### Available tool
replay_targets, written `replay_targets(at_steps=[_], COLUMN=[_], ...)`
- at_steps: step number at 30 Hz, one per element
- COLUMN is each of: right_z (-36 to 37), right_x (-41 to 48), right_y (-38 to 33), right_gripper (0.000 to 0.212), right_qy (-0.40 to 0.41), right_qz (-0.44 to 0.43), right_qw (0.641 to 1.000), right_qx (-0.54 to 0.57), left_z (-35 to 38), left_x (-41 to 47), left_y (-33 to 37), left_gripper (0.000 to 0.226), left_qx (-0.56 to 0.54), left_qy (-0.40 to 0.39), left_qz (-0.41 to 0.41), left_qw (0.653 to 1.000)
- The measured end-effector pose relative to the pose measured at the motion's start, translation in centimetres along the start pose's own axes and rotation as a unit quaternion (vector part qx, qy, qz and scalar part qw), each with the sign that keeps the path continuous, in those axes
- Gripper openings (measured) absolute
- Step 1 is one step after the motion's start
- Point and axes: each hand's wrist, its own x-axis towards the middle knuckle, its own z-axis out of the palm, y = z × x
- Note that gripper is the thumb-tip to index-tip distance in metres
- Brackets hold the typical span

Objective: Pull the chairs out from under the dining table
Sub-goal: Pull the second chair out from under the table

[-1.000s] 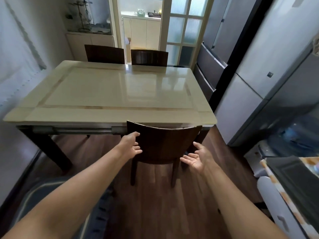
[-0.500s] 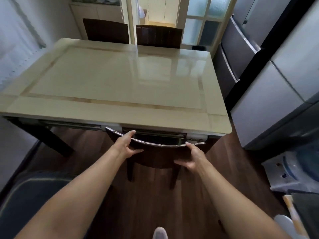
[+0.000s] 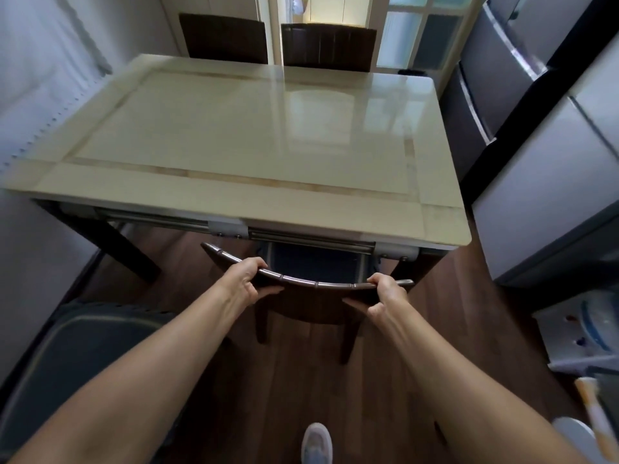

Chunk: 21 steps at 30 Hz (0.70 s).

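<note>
A dark wooden chair (image 3: 315,296) stands at the near edge of the cream glossy dining table (image 3: 254,142), its seat tucked under the top. My left hand (image 3: 246,279) grips the curved top rail of the backrest on the left. My right hand (image 3: 385,293) grips the same rail on the right. Two more dark chairs stand pushed in at the far side, one on the left (image 3: 222,38) and one on the right (image 3: 328,46).
Grey fridge and cabinets (image 3: 536,135) line the right, close to the table's edge. A dark rug (image 3: 83,349) lies on the wooden floor at lower left. My shoe (image 3: 316,443) shows at the bottom. A white wall (image 3: 37,78) runs along the left.
Both hands went from open near the backrest to closed around its top rail. The view has moved closer and tilted down over the table.
</note>
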Motion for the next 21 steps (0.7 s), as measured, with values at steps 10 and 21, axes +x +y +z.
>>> replay_targets(at_steps=[10,21], right_z=[-7.4,-16.1], right_x=[-7.6,-17.4], right_y=[9.8,23.1], right_gripper=[0.016,0.006], right_qy=[0.006,0.009], right_qz=[-0.006,0.015], right_qw=[1.000,1.000], right_qx=[-0.023,-0.004], left_z=[-8.0,-19.7], left_x=[-7.4,-15.4], left_y=[-9.9,-22.0], left_gripper=[0.012,0.009], left_qx=[-0.019,-0.028], left_qy=[-0.020,-0.019], left_qz=[0.016,-0.024], left_qw=[1.000,0.999])
